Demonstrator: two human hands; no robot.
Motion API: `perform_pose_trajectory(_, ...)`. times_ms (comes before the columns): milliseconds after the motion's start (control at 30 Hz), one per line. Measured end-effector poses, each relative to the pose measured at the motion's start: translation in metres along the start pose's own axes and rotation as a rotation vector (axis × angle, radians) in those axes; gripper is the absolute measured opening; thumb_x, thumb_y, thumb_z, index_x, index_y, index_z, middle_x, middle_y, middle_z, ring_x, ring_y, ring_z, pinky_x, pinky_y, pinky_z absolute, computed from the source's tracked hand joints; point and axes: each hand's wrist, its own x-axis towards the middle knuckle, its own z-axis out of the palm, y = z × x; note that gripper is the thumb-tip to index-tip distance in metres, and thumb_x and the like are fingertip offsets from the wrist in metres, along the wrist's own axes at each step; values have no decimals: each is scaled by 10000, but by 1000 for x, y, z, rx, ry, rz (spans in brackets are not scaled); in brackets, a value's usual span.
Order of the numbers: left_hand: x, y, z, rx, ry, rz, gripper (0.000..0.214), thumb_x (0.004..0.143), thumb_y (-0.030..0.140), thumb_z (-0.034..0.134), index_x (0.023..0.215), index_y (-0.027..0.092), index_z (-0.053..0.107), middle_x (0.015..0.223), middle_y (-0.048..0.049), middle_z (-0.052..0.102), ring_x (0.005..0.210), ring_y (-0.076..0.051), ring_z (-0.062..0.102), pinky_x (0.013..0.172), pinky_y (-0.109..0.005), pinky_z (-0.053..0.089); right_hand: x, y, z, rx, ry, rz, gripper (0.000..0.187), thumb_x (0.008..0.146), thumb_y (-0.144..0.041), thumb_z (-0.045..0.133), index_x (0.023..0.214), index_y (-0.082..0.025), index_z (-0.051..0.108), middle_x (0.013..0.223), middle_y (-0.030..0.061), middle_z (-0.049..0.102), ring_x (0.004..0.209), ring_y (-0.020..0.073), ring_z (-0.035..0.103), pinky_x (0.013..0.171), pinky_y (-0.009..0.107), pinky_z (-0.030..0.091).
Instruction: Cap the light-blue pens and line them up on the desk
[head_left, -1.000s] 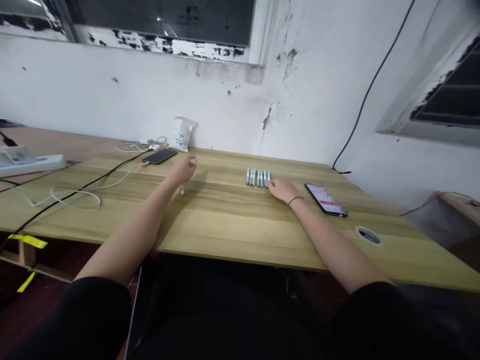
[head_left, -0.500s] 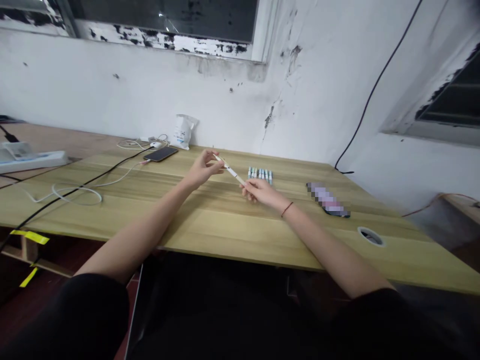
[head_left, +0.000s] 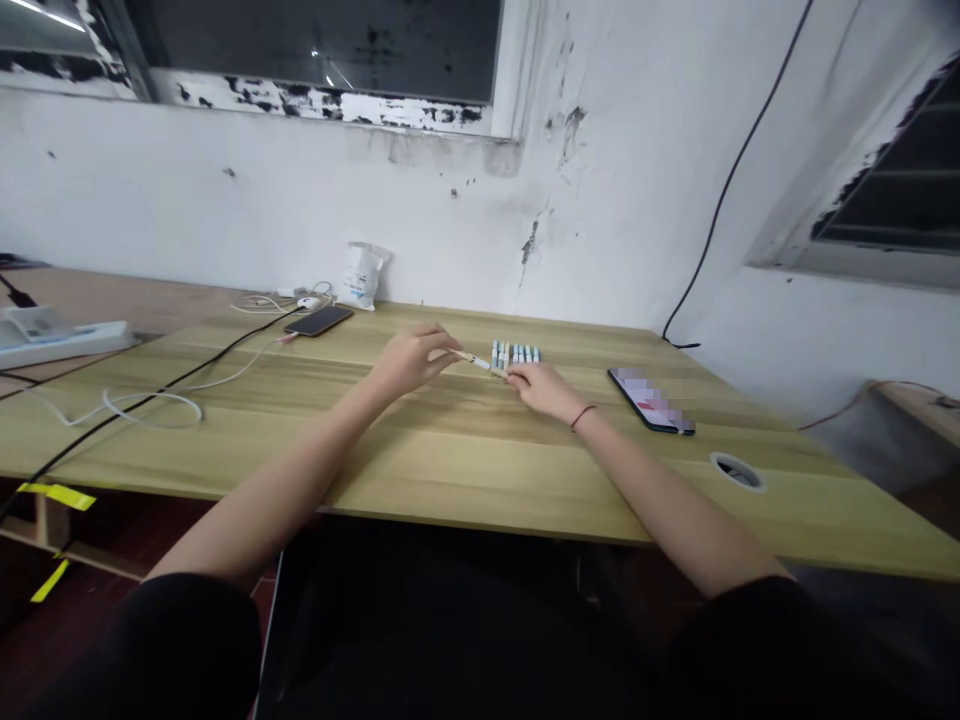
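Observation:
Between my two hands a slim white and beige marker pen (head_left: 480, 363) is held low over the wooden table. My left hand (head_left: 414, 358) pinches its left end with the fingertips. The fingers of my right hand (head_left: 541, 388) are closed round its right end, which they partly hide. Just behind my right hand lies a row of several markers (head_left: 516, 354) with white barrels and bluish, greenish and yellowish ends, side by side on the table.
A phone with a lit screen (head_left: 651, 400) lies to the right, near a round cable hole (head_left: 739, 471). On the left are a dark phone (head_left: 319, 321), a white packet (head_left: 361, 276), a white cable (head_left: 154, 398), a black cable (head_left: 196, 356) and a power strip (head_left: 71, 343).
Both hands have lowered toward the table with the marker, which now lies flatter. The left hand has turned, its back now facing up more. The view has shifted slightly.

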Motion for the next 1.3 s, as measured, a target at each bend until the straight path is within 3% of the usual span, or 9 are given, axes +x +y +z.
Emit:
perform_pose_trajectory(133,-3,-2,10,-177,-127,-305,327,776,470,604,852,159,668,830,-54,682,723,-160,606,655,-259,456,1,5,-3,-219,113,12,242,853,-145,423,767,-168,648,819,102,665,720,189,551,601,268,303)
perform_pose_trajectory(200,-4,-2,14,-186,-199,-342,320,790,463,585,847,157,655,802,-47,680,695,-157,600,626,-255,448,1,8,-4,-242,103,30,236,848,-149,430,770,-172,652,821,105,666,712,191,551,587,269,294)
perform_pose_trajectory(467,-3,-1,12,291,16,148,191,893,290,478,850,188,634,944,-62,649,866,-171,583,778,-285,424,3,17,-5,224,-221,45,272,853,-321,455,789,-135,643,691,30,620,578,126,487,547,233,327)
perform_pose_trajectory(633,-1,5,10,326,13,225,202,900,246,459,824,194,638,939,-61,662,865,-166,585,797,-288,408,2,15,-9,87,-117,38,239,849,-237,452,855,-139,671,735,48,646,617,142,506,565,239,326)
perform_pose_trajectory(767,-3,10,13,172,-77,-7,126,837,258,542,799,181,634,845,-41,660,770,-158,592,695,-258,403,1,13,-10,-173,24,23,251,859,-172,427,832,-165,676,821,81,677,705,170,551,587,251,311)
perform_pose_trajectory(900,-6,12,18,-8,-184,-293,150,773,323,592,764,177,628,720,-9,645,651,-145,566,589,-241,369,1,12,-9,-345,18,32,239,849,-163,440,785,-175,670,813,100,676,687,186,557,548,273,271)
perform_pose_trajectory(1033,-9,10,23,-92,-270,-372,183,772,353,585,754,171,599,680,-3,619,593,-130,530,543,-234,351,1,13,-8,-358,8,23,203,826,-156,471,786,-171,670,814,108,669,675,183,547,548,276,270)
perform_pose_trajectory(1133,-8,7,24,67,-167,-239,98,815,261,547,798,174,587,767,-23,623,667,-144,544,602,-248,382,1,15,-10,-170,-4,-14,210,842,-190,461,804,-168,667,777,79,654,662,166,528,570,262,303)
perform_pose_trajectory(1300,-2,2,16,328,61,207,144,890,170,451,847,172,588,1010,-80,623,906,-171,550,814,-293,415,2,17,-12,198,-171,10,267,868,-304,444,912,-149,657,703,18,599,558,114,453,535,229,313)
